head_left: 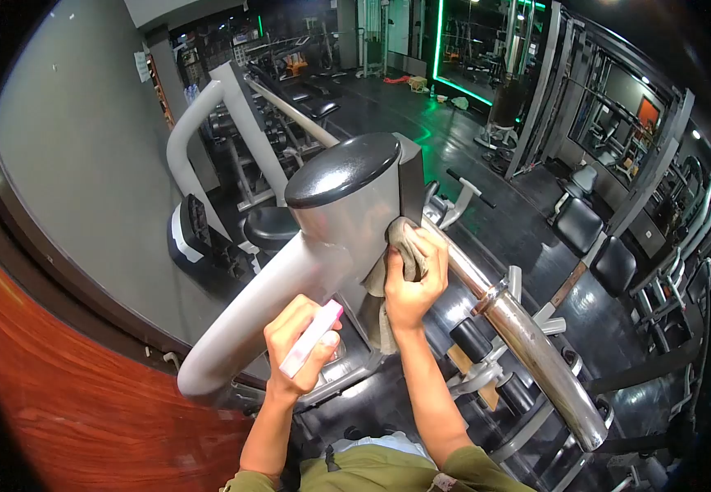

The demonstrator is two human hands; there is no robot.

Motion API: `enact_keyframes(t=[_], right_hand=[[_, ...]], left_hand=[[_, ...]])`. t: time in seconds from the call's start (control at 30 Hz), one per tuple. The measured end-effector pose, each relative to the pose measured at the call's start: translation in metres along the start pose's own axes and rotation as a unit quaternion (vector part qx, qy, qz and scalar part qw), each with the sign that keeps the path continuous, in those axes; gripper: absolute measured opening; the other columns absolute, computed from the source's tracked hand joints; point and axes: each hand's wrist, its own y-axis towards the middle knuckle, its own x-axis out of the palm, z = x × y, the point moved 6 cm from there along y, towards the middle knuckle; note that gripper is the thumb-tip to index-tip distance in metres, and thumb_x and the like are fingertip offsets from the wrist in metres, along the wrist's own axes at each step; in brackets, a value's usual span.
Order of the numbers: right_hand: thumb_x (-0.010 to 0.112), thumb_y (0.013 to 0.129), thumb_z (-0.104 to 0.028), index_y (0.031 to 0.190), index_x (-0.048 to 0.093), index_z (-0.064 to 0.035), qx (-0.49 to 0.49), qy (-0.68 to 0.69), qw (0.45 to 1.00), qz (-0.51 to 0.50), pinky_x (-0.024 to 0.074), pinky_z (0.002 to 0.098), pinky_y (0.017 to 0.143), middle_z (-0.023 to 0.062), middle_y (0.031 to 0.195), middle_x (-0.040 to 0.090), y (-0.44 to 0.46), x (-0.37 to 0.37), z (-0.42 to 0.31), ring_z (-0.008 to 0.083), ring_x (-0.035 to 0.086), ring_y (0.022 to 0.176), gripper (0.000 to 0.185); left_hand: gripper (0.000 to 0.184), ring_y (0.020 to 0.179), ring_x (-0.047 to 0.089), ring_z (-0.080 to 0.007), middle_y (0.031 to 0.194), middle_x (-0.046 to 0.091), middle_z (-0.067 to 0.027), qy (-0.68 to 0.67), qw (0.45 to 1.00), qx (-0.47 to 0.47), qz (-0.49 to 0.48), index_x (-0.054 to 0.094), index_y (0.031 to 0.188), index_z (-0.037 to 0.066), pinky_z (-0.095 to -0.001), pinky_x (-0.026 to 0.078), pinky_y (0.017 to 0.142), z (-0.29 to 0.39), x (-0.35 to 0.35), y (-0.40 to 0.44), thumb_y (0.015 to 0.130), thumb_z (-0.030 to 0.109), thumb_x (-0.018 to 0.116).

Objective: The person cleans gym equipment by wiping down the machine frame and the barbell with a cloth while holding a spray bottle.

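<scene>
In the head view, a white-and-pink plastic spray bottle (313, 338) is grasped by the left hand (290, 334), its fingers closed around the neck below the slanted head; the lower part of the bottle is mostly hidden by the hand. A soft grey-beige cloth (407, 246) is bunched in the right hand (419, 287) and held against the side of a thick grey metal frame (351, 238), just under its glossy black oval cap (344, 172), with a loose tail of fabric hanging below the wrist. The frame is placed in the middle of the scene, and its curved tube is bent down towards the near left. To the right, a shiny chrome bar (540, 365) is slanted towards the near side, while a red-brown wood-grained panel (85, 394) is seen at the near left. The cloth is judged light and limp, best gathered into a pad under the fingers, since loose folds could be snagged at the frame's edge. The bottle is judged light and fairly stiff, best held at the neck, where the trigger would be reached. The frame is judged heavy and rigid, its smooth paint likely to be made slippery if wetted.
</scene>
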Motion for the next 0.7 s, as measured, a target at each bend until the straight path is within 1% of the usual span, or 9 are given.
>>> enact_keyframes(t=[0.07,0.17,0.2,0.3,0.4,0.47,0.5,0.57,0.7], right_hand=[[0.072,0.077,0.008,0.108,0.072,-0.0057,0.011,-0.011,1.0,0.024,0.0497,0.0393,0.093,0.0135,0.11,0.065,-0.017,-0.001,0.009,0.0293,0.064,0.102,0.034],[0.07,0.077,0.009,0.108,0.07,-0.0004,0.109,-0.039,0.993,0.034,0.0491,0.0403,0.096,0.0149,0.113,0.065,-0.057,-0.021,0.048,0.032,0.064,0.108,0.032],[0.065,0.085,0.006,0.112,0.068,0.0026,0.155,-0.031,0.987,0.038,0.0463,0.0393,0.101,0.0162,0.115,0.066,-0.065,-0.021,0.051,0.0307,0.062,0.112,0.027],[0.065,0.085,0.006,0.113,0.069,0.0028,0.145,-0.045,0.988,0.019,0.0466,0.0394,0.101,0.0167,0.115,0.067,-0.061,-0.021,0.047,0.0309,0.063,0.111,0.029],[0.07,0.079,0.008,0.114,0.073,-0.0028,0.062,-0.037,0.997,0.028,0.0505,0.0393,0.096,0.0149,0.114,0.069,-0.017,-0.008,0.01,0.0313,0.066,0.106,0.036],[0.07,0.08,0.008,0.116,0.073,-0.0042,0.029,0.007,0.999,0.043,0.0502,0.0389,0.097,0.0138,0.115,0.069,0.01,0.001,-0.005,0.0305,0.066,0.107,0.038],[0.069,0.079,0.007,0.116,0.073,-0.0041,0.056,0.019,0.997,0.043,0.0496,0.0395,0.098,0.0133,0.116,0.069,0.014,0.001,-0.007,0.0306,0.066,0.109,0.038],[0.068,0.079,0.007,0.115,0.073,-0.0037,0.02,-0.009,1.0,0.017,0.049,0.0401,0.099,0.0138,0.119,0.068,0.004,-0.002,0.001,0.0314,0.065,0.112,0.038],[0.067,0.082,0.005,0.114,0.073,-0.0031,0.144,-0.035,0.989,0.01,0.0474,0.0398,0.102,0.0171,0.124,0.066,-0.086,-0.021,0.065,0.0327,0.063,0.117,0.033]], left_hand=[[0.024,0.054,0.057,-0.0159,0.076,0.058,-0.011,0.0,1.0,0.023,0.0,0.067,0.086,-0.004,-0.0283,0.044,0.052,0.002,-0.001,0.0,0.083,0.02,0.066],[0.024,0.053,0.057,-0.014,0.075,0.057,-0.0105,-0.014,0.999,0.047,-0.003,0.066,0.085,-0.004,-0.0277,0.043,0.051,-0.01,0.013,-0.004,0.084,0.019,0.066],[0.023,0.053,0.057,-0.0143,0.076,0.058,-0.0103,-0.058,0.998,-0.031,-0.006,0.066,0.085,-0.005,-0.0278,0.044,0.051,-0.005,0.017,-0.004,0.086,0.018,0.065],[0.024,0.052,0.058,-0.014,0.078,0.059,-0.0105,-0.05,0.998,-0.004,-0.03,0.066,0.085,-0.005,-0.0269,0.044,0.05,-0.011,0.025,-0.001,0.087,0.018,0.065],[0.025,0.053,0.06,-0.0132,0.079,0.059,-0.0104,-0.037,0.998,0.031,-0.036,0.066,0.086,-0.006,-0.0256,0.046,0.049,-0.013,0.03,0.005,0.088,0.019,0.064],[0.027,0.053,0.06,-0.0131,0.079,0.059,-0.0105,-0.056,0.998,0.004,-0.03,0.066,0.086,-0.006,-0.0253,0.046,0.049,-0.01,0.034,0.007,0.088,0.021,0.065],[0.028,0.054,0.061,-0.013,0.079,0.06,-0.0107,-0.075,0.997,-0.023,-0.02,0.066,0.086,-0.006,-0.025,0.047,0.049,-0.011,0.036,0.008,0.088,0.022,0.065],[0.028,0.054,0.062,-0.0132,0.079,0.06,-0.011,-0.06,0.997,-0.024,-0.028,0.066,0.086,-0.006,-0.0251,0.047,0.049,-0.014,0.037,0.006,0.088,0.022,0.064],[0.029,0.053,0.062,-0.0138,0.079,0.061,-0.0118,-0.065,0.996,-0.047,-0.024,0.066,0.087,-0.006,-0.0251,0.048,0.049,-0.033,0.039,-0.007,0.088,0.022,0.064]])
